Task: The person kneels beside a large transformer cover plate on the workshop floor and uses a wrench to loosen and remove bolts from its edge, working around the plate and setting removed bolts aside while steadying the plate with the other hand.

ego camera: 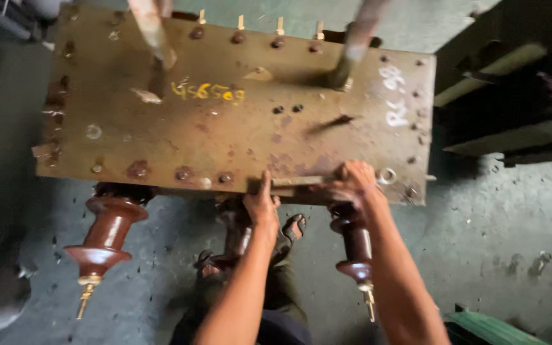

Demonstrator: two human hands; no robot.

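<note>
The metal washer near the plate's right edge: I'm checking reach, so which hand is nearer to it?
Right. The right hand grips the plate's edge just beside the washer; the left hand holds the edge farther left.

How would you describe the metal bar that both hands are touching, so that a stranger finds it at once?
Start from the big rusty brown metal cover plate with bolts around its rim. Go to its near edge, above the dark brown ribbed ceramic insulators. There the short flat grey metal bar lies along the edge between the left hand and the right hand; unlike the round bolt heads beside it, it is long and straight.
</note>
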